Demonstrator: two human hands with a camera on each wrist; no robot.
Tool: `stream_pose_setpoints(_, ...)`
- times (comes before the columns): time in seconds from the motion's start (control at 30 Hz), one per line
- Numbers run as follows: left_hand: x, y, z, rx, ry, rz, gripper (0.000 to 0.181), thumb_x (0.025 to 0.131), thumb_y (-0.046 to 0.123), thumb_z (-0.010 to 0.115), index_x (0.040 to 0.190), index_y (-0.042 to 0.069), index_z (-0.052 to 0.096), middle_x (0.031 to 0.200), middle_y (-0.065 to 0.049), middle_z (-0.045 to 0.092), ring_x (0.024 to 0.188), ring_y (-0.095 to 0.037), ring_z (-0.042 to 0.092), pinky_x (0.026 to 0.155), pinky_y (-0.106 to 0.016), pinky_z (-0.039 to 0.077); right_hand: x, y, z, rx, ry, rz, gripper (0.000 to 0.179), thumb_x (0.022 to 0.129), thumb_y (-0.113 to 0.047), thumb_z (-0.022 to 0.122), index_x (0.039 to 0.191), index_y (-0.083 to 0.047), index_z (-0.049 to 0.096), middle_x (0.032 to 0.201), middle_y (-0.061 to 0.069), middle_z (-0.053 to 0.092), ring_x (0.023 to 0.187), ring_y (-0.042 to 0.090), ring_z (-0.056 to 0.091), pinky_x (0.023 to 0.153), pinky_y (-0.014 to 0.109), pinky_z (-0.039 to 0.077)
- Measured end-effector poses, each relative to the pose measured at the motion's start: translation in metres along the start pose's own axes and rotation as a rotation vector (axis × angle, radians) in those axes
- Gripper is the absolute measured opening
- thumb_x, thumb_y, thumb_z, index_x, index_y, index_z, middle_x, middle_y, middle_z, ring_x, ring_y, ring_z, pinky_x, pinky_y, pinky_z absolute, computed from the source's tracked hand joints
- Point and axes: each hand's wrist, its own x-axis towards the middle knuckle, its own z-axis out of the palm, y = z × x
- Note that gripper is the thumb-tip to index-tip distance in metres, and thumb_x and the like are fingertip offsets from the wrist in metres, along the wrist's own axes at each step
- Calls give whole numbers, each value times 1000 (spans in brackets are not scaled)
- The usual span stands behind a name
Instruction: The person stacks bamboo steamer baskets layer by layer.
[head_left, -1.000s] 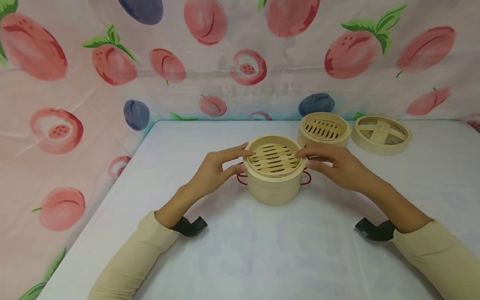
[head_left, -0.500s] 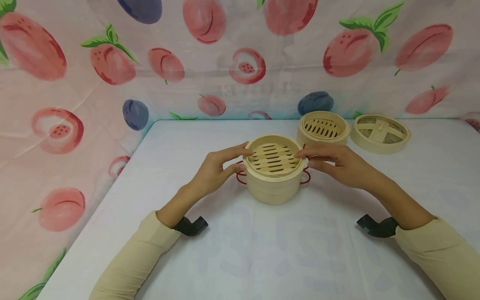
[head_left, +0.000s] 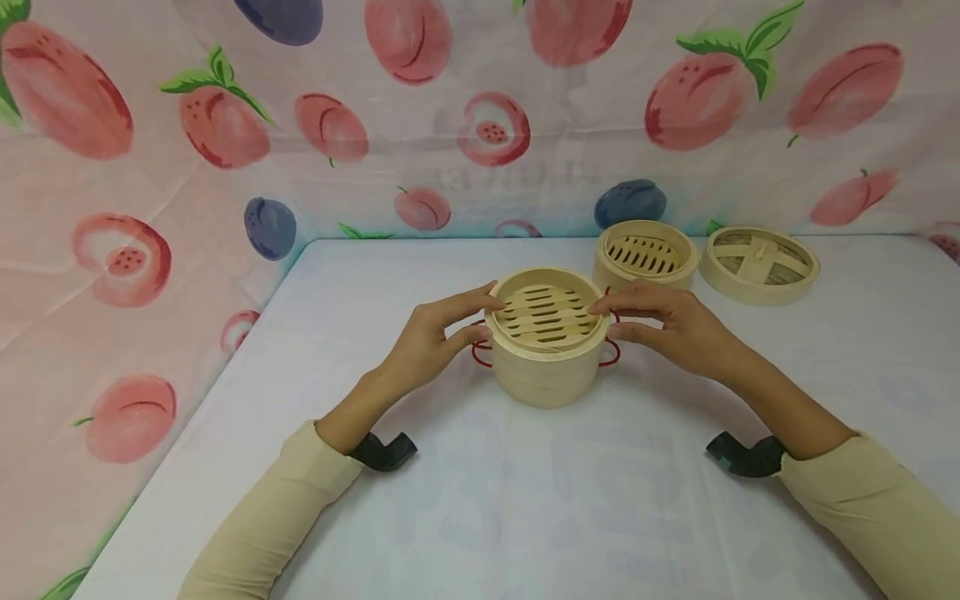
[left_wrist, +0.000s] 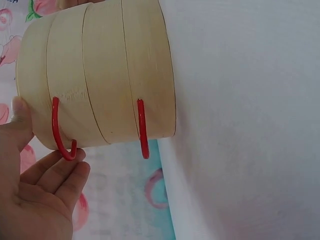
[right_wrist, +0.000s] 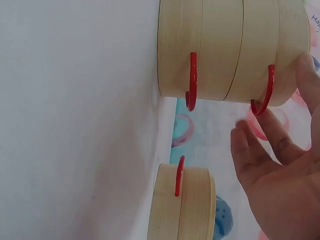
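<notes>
A stack of round bamboo steamer baskets [head_left: 546, 375] stands upright on the white cloth, its slatted inner floor showing from above. Red loop handles stick out at both sides, one above another in each wrist view. My left hand [head_left: 431, 337] grips the upper basket [left_wrist: 67, 75] at its left rim, index finger over the edge and thumb against the outer wall. On the opposite side my right hand [head_left: 675, 325] holds the same basket's rim between index finger and thumb. The other fingers of each hand lie near the upper red handle [right_wrist: 269, 90].
Behind my right hand stands another bamboo steamer basket [head_left: 607, 265] with a slatted floor. Right of it lies the bamboo steamer lid [head_left: 757, 293], woven with crossed strips on top. A fruit-print cloth [head_left: 420, 167] hangs behind the white table [head_left: 525, 517] and along its left.
Both hands keep their places at the upper basket's rim. The right hand and forearm shift very slightly, and the view drifts a little. The stack stays where it was.
</notes>
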Motion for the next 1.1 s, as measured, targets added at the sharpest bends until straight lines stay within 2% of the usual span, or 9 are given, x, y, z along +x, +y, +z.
stream_pose_setpoints(0.17, 0, 0, 0, -23, 0, -9, 36, 85, 4, 69, 120, 5, 65, 136, -8, 54, 129, -17, 45, 101, -32, 41, 1, 1, -1, -31, 27, -22, 34, 82, -6, 74, 114, -18, 71, 122, -2, 57, 118, 12, 47, 95, 14, 36)
stream_pose_setpoints(0.4, 2, 0, 1, -51, 4, -27, 36, 85, 2, 68, 121, 3, 64, 136, -10, 53, 129, -17, 45, 101, -31, 41, 3, -1, -5, -13, 37, -41, 34, 81, -3, 75, 113, -16, 73, 128, 0, 56, 124, 16, 44, 97, 16, 35)
stream_pose_setpoints(0.77, 3, 1, 2, -107, 10, -62, 36, 85, -1, 67, 121, 0, 64, 137, -10, 53, 130, -18, 44, 101, -31, 41, 5, -7, -5, -8, 46, 44, 29, 82, -10, 76, 109, -20, 74, 129, -2, 57, 127, 16, 43, 93, 16, 36)
stream_pose_setpoints(1.0, 3, 2, 2, -123, 8, -75, 37, 85, -1, 67, 122, 1, 63, 137, -10, 53, 131, -17, 43, 102, -31, 41, 6, -7, -6, -51, 66, 15, 30, 81, -9, 77, 109, -18, 74, 127, 0, 60, 117, 10, 48, 73, 23, 43)
stream_pose_setpoints(1.1, 3, 0, 3, -141, 9, -75, 36, 86, -2, 67, 122, 0, 63, 137, -11, 53, 131, -17, 43, 101, -32, 41, 5, -8, -6, -58, 68, 29, 29, 81, -10, 77, 109, -19, 75, 126, 0, 60, 117, 9, 48, 74, 24, 43)
